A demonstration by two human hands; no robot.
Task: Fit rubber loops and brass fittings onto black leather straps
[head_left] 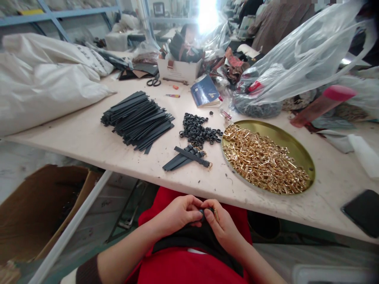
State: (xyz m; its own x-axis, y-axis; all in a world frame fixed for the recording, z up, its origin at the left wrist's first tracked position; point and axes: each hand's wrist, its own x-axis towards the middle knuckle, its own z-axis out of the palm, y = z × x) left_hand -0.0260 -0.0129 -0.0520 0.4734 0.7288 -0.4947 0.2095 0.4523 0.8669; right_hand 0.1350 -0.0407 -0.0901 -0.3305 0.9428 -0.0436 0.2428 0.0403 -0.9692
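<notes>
Close to my lap, my left hand (188, 212) and my right hand (220, 221) meet with their fingertips pinched on a small black strap (205, 213). A gold buckle (216, 215) shows beside my right fingers; most of the strap is hidden by my hands. On the table ahead lie several black straps with gold buckles (189, 157), some crossing over others. Behind them is a heap of small black loops (197, 130). To the left sits a big pile of flat black strips (137, 120). A round golden tray (296, 152) at the right holds many gold buckles (263, 161).
Further back are scissors (153, 82), a blue booklet (205, 91) and a white box (179, 71). A clear plastic bag (284, 67) and a pink-capped bottle (324, 104) stand right. A phone (363, 211) lies near the edge. Below left is a cardboard box (44, 213).
</notes>
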